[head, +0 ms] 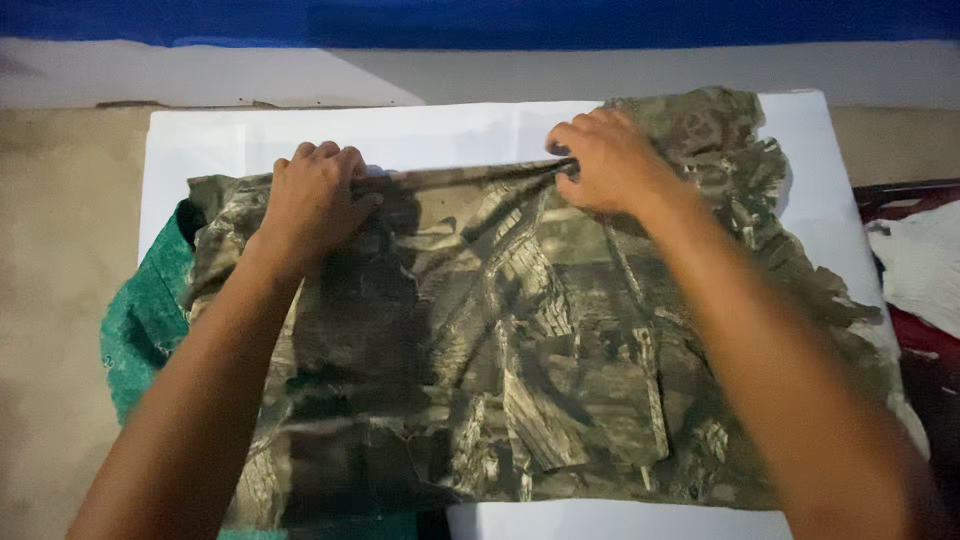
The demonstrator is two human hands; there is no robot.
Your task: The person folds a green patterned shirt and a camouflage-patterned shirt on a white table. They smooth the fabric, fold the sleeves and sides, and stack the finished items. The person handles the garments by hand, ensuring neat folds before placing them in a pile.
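A camouflage-patterned garment (pixel 520 340) lies spread over a white sheet (pixel 240 140). My left hand (pixel 312 200) grips the garment's far edge on the left, fingers curled over the fabric. My right hand (pixel 610 160) pinches the same far edge further right, where the cloth bunches into a fold. Both forearms reach across the garment from the near side.
A green patterned cloth (pixel 145 320) sticks out from under the garment at the left. A white crumpled cloth (pixel 925 265) lies on a dark red surface at the right. A tan floor surrounds the sheet, with a blue band along the far wall.
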